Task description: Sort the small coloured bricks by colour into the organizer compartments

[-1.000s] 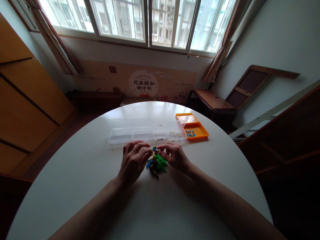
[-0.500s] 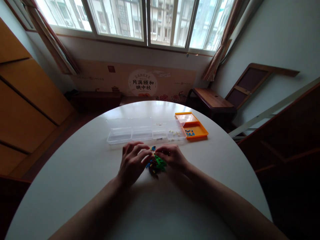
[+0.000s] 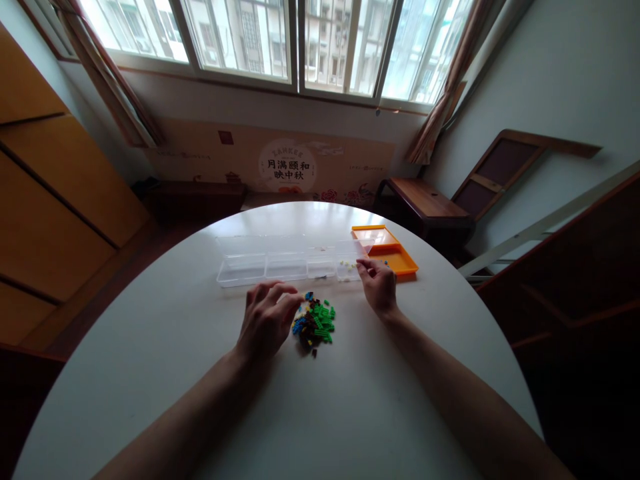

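My left hand rests at the upper left edge of a heap of small toy bricks, coloured green, brown, blue and yellow. Its thumb and forefinger come together beside a blue brick; what they hold is too small to make out. My right hand is closed in a pinch over the right-hand compartment of a clear plastic box. Any piece between those fingertips is hidden. Several cream-coloured pieces lie in that compartment.
An orange tray stands against the box's right end, with small blue pieces partly hidden behind my right hand. The clear box has its lid raised at the back. Everything stands on a round white table.
My right hand has moved away from the heap, up and right to the clear box, uncovering the green bricks. My left hand has stayed beside the heap.
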